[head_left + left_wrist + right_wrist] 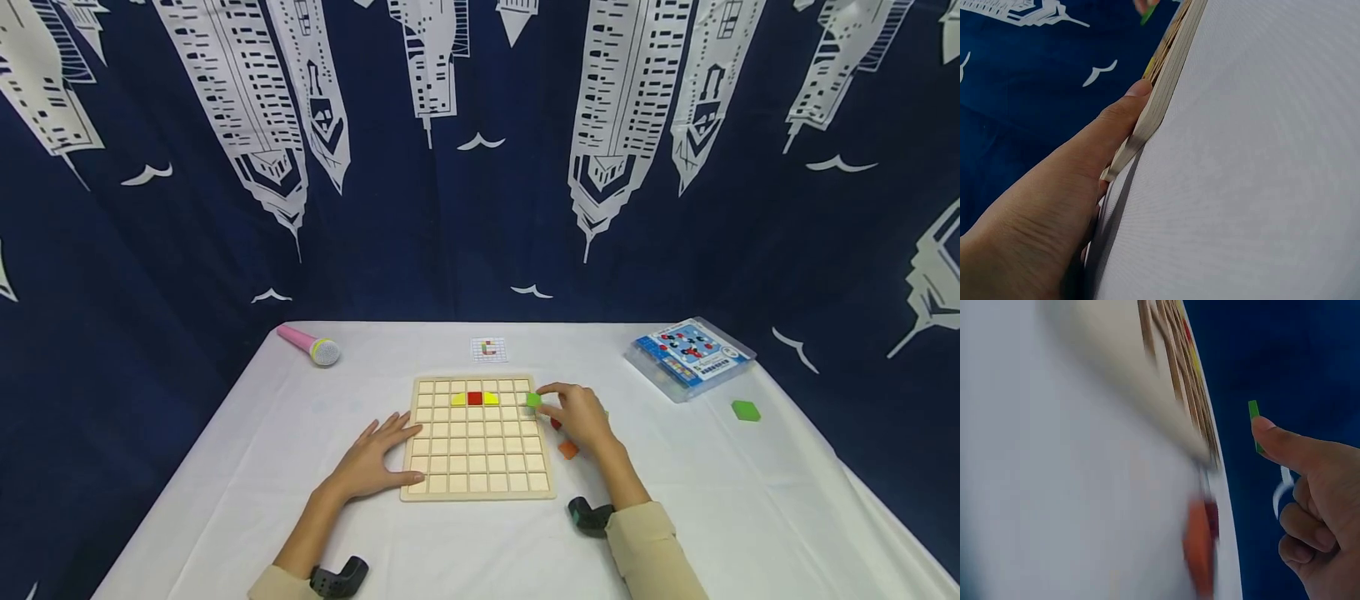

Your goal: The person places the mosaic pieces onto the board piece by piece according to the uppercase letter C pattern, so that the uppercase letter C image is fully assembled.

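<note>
A square wooden grid board lies on the white table. In its upper rows a red square sits between two yellow pieces. My left hand rests along the board's left edge, fingers spread, with the thumb on the rim in the left wrist view. Between thumb and fingertip, my right hand pinches a thin green tile over the board's upper right edge; the right wrist view shows this tile raised off the board. Under that hand lie an orange piece and a partly hidden red piece.
Behind the board lies a small pattern card. A pink toy microphone is at the back left. To the right are a clear plastic case with a blue label and a loose green piece. A dark patterned curtain hangs behind.
</note>
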`<state>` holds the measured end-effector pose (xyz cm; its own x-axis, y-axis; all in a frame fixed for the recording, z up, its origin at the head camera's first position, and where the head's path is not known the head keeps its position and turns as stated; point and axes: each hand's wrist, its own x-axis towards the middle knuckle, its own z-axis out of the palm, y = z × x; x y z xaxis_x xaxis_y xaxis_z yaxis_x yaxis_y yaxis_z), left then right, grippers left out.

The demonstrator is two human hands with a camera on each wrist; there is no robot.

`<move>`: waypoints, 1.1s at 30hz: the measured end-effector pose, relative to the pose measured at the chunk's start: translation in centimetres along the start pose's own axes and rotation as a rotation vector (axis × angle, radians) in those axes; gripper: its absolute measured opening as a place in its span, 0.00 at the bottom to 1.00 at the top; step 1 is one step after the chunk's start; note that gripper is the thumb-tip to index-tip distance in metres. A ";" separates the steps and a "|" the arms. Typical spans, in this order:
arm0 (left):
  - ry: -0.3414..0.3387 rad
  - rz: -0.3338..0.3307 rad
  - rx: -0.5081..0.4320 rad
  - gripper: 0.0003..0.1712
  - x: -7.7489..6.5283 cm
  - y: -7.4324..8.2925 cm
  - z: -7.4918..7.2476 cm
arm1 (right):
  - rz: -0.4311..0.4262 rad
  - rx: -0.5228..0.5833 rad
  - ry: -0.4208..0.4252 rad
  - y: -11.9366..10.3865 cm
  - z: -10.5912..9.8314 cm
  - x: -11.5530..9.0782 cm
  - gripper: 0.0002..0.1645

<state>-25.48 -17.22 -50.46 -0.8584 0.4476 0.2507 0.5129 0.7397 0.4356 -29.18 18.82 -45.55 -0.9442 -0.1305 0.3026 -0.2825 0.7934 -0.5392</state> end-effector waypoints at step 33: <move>-0.040 -0.020 -0.004 0.49 0.1 0.5 -0.4 | -0.111 0.058 -0.051 -6.6 7.2 1.5 0.19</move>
<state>-25.30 -17.04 -49.84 -0.8675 0.4524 0.2069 0.4953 0.7468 0.4437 -29.94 9.12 -47.27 -0.9137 -0.2466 0.3230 -0.3932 0.7371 -0.5495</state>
